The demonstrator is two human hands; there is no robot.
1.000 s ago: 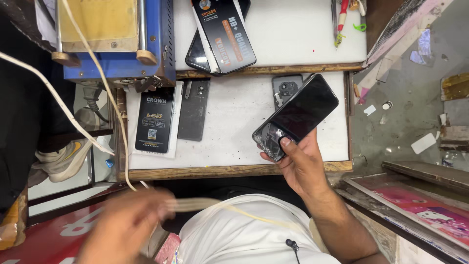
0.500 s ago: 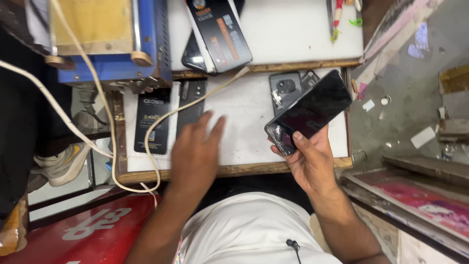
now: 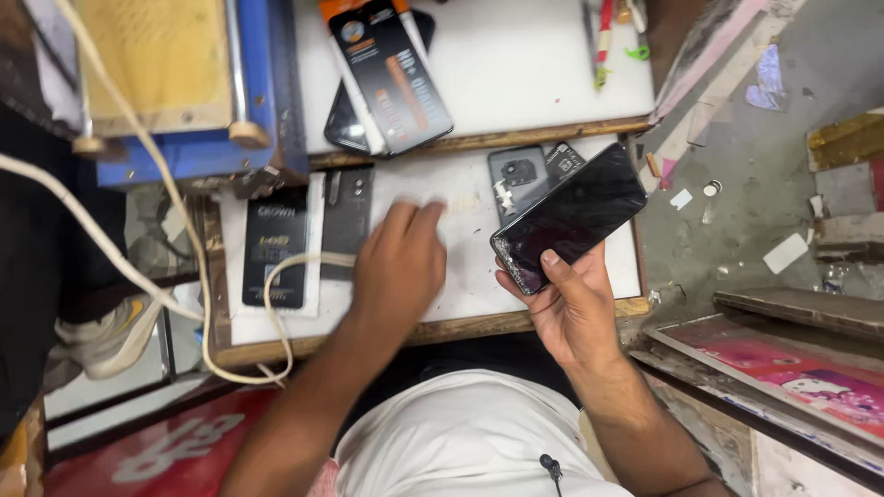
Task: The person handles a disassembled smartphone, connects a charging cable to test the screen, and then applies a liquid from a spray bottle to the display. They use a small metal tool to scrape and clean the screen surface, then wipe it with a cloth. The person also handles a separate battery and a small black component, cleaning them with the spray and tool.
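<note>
Right hand (image 3: 573, 308): gripping the lower end of a black smartphone (image 3: 569, 218) with a cracked screen, thumb pressing across its near corner, fingers curling behind it. Holding the phone tilted, upper end angled away to the right, above the right part of the white work board (image 3: 465, 276). Forearm rising from the lower right, wrist bending slightly inward.

Left hand (image 3: 401, 267): lying palm down on the white work board, fingers extending forward and spreading a little, blurred at the tips. Grasping nothing visible. Forearm crossing the board's wooden front edge from the lower left.

Lying just left of that hand: a dark phone back panel (image 3: 347, 219), then a black rectangular box (image 3: 274, 247) with a cream cable (image 3: 276, 304) looping beside it. Resting beyond the smartphone: a grey phone body (image 3: 517, 179) with a camera opening. Overhanging the rear shelf: a black and orange retail pack (image 3: 391, 74). Standing at the upper left: a blue machine (image 3: 198, 92).
</note>
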